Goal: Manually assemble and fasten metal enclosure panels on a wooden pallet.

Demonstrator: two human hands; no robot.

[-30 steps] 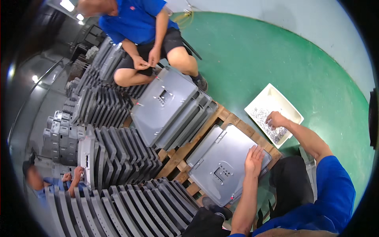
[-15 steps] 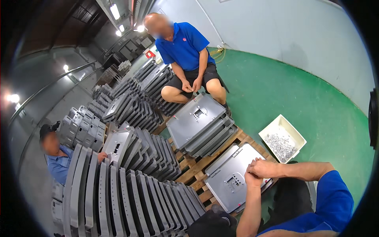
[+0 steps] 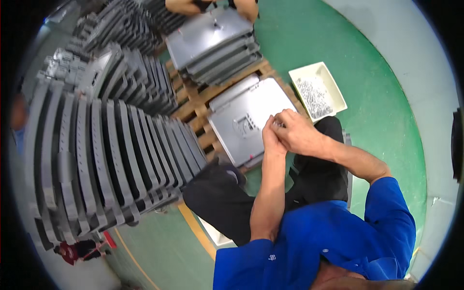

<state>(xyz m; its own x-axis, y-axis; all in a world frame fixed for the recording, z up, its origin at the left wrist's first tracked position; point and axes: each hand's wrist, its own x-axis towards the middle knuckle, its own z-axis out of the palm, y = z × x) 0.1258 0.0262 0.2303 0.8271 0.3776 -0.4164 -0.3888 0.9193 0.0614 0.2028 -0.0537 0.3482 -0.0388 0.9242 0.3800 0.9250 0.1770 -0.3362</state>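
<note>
My left hand (image 3: pixel 272 139) and my right hand (image 3: pixel 299 134) meet over the near right side of a flat grey metal panel (image 3: pixel 270 96). Both are closed, fingers pinched together around a small shiny bit between them, too small to make out. The panel has a hinge-like strip along its far edge and a cluster of small cut-outs near the middle. It lies on a wooden pallet (image 3: pixel 205 140). Right of the panel, a cream plastic tub (image 3: pixel 333 92) holds many small silver metal pieces (image 3: pixel 313 99).
A stack of similar panels (image 3: pixel 212 36) sits at the far end of the pallet, with a co-worker's knees (image 3: pixel 246 8) behind it. Rows of upright grey panels (image 3: pixel 116 145) fill the left. A person in dark red (image 3: pixel 70 252) shows at lower left. A yellow line (image 3: pixel 198 229) crosses the green floor.
My view has tilted downward, so the panels and tub appear higher and further left, and the co-worker across is mostly cut off. My hands stay together over the panel.
</note>
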